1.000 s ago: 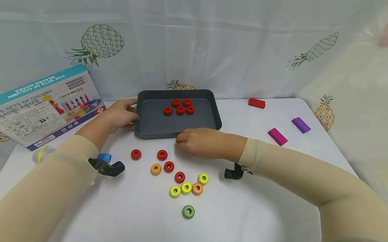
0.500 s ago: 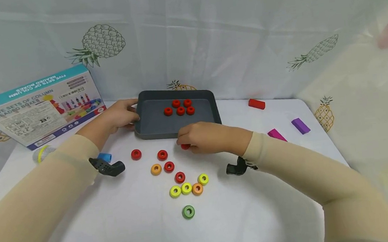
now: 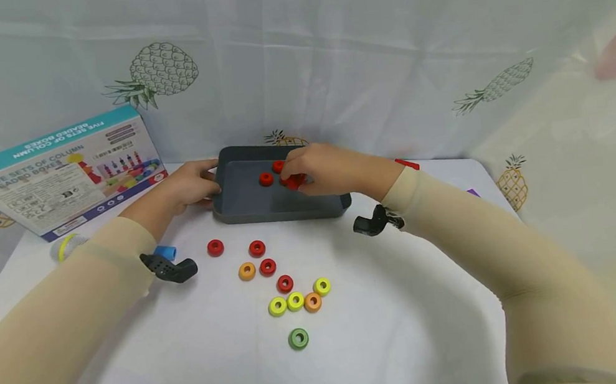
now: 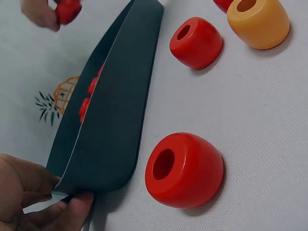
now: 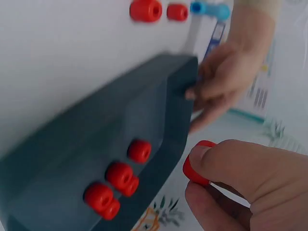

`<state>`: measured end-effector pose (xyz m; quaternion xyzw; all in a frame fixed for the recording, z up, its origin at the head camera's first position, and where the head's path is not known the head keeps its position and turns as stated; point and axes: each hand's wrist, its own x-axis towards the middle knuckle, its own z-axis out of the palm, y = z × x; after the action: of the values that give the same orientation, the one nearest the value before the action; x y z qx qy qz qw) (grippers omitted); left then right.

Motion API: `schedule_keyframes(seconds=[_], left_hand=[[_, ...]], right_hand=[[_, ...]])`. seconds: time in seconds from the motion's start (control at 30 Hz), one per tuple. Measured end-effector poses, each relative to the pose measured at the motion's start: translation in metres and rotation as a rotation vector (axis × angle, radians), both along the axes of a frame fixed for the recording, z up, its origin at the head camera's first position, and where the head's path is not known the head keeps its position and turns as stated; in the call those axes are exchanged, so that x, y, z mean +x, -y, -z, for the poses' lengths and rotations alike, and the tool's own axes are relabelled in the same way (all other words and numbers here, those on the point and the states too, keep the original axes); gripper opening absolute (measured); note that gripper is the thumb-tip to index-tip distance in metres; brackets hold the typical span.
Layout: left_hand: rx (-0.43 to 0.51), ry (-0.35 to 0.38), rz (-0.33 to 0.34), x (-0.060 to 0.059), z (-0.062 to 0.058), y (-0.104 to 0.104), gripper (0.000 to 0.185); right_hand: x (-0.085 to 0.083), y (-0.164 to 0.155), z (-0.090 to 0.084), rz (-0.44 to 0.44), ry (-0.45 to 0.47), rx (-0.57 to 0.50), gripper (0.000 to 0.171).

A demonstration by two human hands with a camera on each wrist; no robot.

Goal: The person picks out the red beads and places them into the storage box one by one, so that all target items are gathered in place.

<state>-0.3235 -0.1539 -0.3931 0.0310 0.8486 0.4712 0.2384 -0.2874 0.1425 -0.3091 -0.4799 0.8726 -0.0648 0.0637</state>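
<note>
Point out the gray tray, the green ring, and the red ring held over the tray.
gray tray (image 3: 282, 210): head view, on its near wall.
green ring (image 3: 298, 339): head view, on its rim.
red ring (image 5: 194, 172): right wrist view, on the side showing beside the thumb.

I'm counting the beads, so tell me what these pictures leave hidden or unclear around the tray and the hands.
- Beads in the grey tray: in the head view the right hand covers most of them, so no count.
- Red bead pinched by the right hand: fingers hide most of it in the right wrist view.
- Left hand: cut off by the frame edge in the left wrist view.
- Purple block: mostly hidden behind the right sleeve, head view.
- Toy box small print: too small to read.
</note>
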Motion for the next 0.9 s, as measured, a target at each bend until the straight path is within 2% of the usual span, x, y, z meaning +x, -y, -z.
schedule_keyframes(seconds=[0.3, 0.47, 0.67, 0.9], left_hand=[[-0.002, -0.003, -0.001, -0.001, 0.002, 0.004, 0.078], [-0.003, -0.007, -0.001, -0.001, 0.002, 0.003, 0.077], [-0.002, 0.002, -0.002, -0.002, 0.001, 0.002, 0.077], [0.004, 0.017, -0.013, -0.002, -0.002, 0.002, 0.076]], right_hand=[[-0.047, -0.009, 0.005, 0.148, 0.073, 0.046, 0.032], [-0.069, -0.015, 0.011, 0.177, 0.066, 0.076, 0.028], [-0.086, -0.018, 0.021, 0.220, 0.058, 0.139, 0.024], [-0.098, -0.018, 0.036, 0.233, 0.026, 0.230, 0.019]])
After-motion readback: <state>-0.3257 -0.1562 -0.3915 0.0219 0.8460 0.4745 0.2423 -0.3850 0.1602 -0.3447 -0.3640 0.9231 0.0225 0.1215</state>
